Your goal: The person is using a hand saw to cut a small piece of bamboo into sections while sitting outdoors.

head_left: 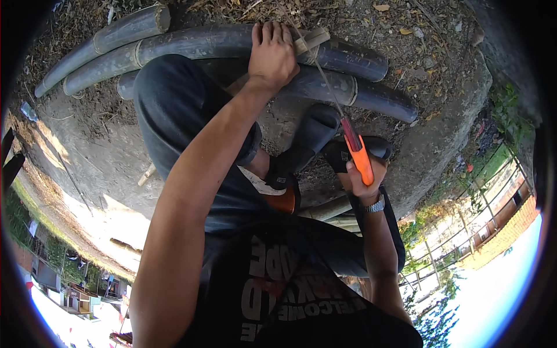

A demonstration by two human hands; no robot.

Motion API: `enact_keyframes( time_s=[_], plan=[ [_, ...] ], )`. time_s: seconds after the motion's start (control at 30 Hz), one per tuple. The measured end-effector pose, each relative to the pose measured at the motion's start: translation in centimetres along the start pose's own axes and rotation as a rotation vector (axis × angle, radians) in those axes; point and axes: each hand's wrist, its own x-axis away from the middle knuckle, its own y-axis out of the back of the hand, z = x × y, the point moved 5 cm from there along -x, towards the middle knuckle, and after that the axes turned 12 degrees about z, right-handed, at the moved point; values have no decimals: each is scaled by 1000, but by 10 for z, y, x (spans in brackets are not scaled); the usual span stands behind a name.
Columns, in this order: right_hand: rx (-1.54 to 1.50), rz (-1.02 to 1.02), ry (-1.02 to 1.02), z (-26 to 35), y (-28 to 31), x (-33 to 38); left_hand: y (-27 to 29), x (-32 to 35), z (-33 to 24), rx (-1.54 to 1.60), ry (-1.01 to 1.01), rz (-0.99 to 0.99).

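My left hand [272, 55] is closed over a pale split bamboo piece [316, 39], pressing it down across dark bamboo poles [223, 42]. The piece's near part shows faintly below my wrist. In my right hand [366, 175] is a handsaw [360, 156] with an orange and dark red handle. Its thin blade [329, 87] slants up and away to the left, over the poles, and crosses the pale piece just right of my left fingers. Whether its teeth have bitten into the bamboo is too small to tell.
Another dark pole [130, 29] lies at the far left. My feet in dark boots [313, 136] are close below the saw blade. An orange object [282, 201] sits between my legs. A large stone [447, 148] borders the right side; dry leaves litter the far soil.
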Motion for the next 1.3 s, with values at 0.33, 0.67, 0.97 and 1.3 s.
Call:
enact_keyframes(
  time_s=[0.33,0.67,0.97,1.3],
  plan=[
    [-150,-8,17,6,-8,-77,-2,-5,4,26,-8,155],
    [3,-49,-13,-5,8,4,2,-5,-6,-41,-4,7],
    [87,-40,-130,5,11,53,16,-7,-5,-80,49,-63],
    [-56,65,17,1,20,-34,2,-14,32,36,-20,-5]
  ],
)
